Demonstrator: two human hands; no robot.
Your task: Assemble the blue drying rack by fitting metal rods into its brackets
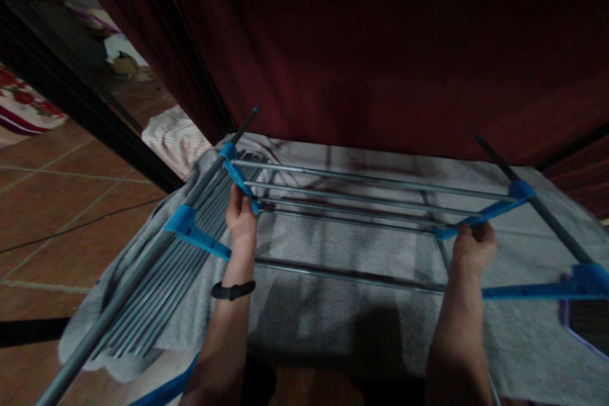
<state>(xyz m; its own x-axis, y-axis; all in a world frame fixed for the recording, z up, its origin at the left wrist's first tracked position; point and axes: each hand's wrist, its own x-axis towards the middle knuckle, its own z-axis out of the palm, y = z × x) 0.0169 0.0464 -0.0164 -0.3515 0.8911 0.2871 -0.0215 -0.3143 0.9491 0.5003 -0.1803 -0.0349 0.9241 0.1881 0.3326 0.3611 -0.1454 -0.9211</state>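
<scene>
A metal drying rack (361,203) with grey rods and blue plastic brackets lies over a grey cloth (333,304) on the floor. My left hand (242,219) is closed on the blue bracket (240,181) at the left end of a rod section. My right hand (473,244) is closed on the blue bracket (485,212) at the right end of the same section. A black band (233,290) circles my left wrist. Both forearms reach forward from the bottom edge.
A dark red curtain (380,51) hangs behind the rack. Brown floor tiles (57,203) spread to the left, with a pale striped cloth (174,136) and a flowered fabric (23,108) beyond. A bundle of loose grey rods (162,292) lies at the left.
</scene>
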